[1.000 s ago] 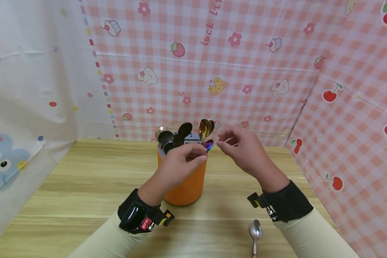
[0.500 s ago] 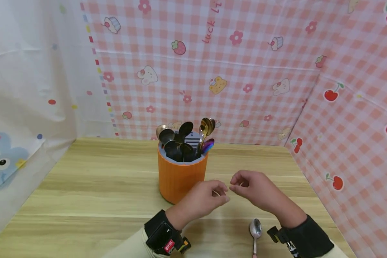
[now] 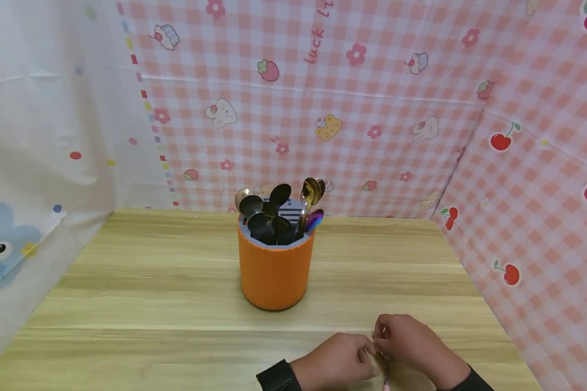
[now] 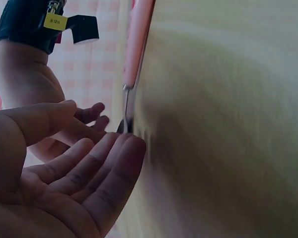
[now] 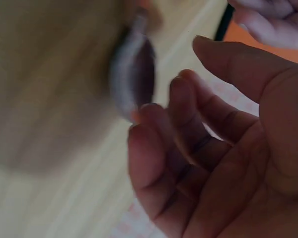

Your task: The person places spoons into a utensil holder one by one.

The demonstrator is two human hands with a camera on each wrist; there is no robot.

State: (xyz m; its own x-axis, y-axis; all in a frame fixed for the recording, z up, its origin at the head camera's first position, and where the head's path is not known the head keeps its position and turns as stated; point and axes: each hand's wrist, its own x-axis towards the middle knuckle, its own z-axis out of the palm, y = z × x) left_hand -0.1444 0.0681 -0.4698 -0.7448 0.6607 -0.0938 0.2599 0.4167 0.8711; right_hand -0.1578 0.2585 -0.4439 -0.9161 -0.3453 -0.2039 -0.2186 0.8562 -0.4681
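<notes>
A metal spoon with a pink handle (image 4: 137,44) lies on the wooden table, mostly hidden by the hands in the head view. Its bowl (image 5: 131,74) appears blurred in the right wrist view, right by the fingertips of my right hand (image 3: 413,342). My left hand (image 3: 335,361) is on the spoon's other side, with loosely bent fingers close to its neck. Neither hand grips anything; thumb and fingers stand apart on both. The two hands nearly meet above the spoon at the front of the table.
An orange utensil holder (image 3: 274,277) stands mid-table behind the hands. Black spoons (image 3: 261,225), gold spoons (image 3: 312,191) and a rainbow-coloured spoon (image 3: 314,220) stick up from its grey top. Patterned cloth walls (image 3: 293,108) enclose the back and sides.
Both hands have come down from beside the holder's top toward the front right, to the spoon on the table. The holder and its spoons stay in place.
</notes>
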